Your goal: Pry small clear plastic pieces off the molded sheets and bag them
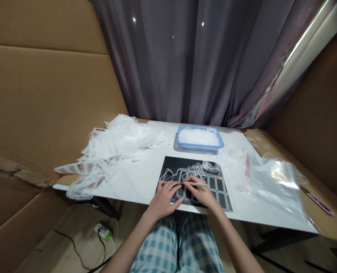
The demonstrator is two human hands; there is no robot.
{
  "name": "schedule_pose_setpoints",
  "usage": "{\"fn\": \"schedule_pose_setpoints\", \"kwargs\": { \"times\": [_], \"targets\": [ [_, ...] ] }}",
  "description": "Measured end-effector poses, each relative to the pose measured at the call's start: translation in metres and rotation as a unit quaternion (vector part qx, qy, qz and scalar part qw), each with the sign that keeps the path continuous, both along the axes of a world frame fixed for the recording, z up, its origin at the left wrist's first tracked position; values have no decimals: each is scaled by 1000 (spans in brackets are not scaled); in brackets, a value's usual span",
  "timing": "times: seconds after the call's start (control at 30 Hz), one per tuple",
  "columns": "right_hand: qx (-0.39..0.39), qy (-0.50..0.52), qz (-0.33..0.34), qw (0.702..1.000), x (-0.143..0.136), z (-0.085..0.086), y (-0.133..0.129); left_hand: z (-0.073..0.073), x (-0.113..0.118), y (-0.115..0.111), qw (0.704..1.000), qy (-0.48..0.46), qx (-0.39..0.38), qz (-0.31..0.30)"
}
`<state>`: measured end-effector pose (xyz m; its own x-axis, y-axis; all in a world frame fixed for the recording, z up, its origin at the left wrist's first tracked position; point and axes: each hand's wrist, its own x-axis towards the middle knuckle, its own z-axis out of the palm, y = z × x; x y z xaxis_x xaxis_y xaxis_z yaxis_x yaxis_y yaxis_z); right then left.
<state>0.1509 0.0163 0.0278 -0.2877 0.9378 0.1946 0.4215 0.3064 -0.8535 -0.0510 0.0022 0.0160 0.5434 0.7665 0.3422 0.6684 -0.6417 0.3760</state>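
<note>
at the lower middle of the frame, the right hand (202, 194) pinches a thin stick (200, 184) over the pale grid sheet (220, 192) on the black mat (171, 162), so a slip could poke the left hand (163, 199), whose fingers are open, or bend the sheet.

Your trousers (161, 246) are checked in teal and white; the basin (221, 143) is blue, the mat (171, 162) black, the table (128, 182) white, and the curtain (168, 68) greyish purple.
</note>
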Motion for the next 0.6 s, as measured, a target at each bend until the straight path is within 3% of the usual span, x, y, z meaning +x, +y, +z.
{"fn": "schedule_pose_setpoints", "kwargs": {
  "times": [0.1, 0.27, 0.6],
  "targets": [
    [84, -119, 14, 989, -7, -3, -3, 0, 0, 0, 1000, -7, 0, 6],
    [207, -359, 29, 910, -15, -15, -6, 0, 2, 0, 1000, -6, 8, 19],
    [246, -426, 17, 870, -7, -13, -5, 3, 3, -1, 1000, -4, 14, 23]
  ]
}}
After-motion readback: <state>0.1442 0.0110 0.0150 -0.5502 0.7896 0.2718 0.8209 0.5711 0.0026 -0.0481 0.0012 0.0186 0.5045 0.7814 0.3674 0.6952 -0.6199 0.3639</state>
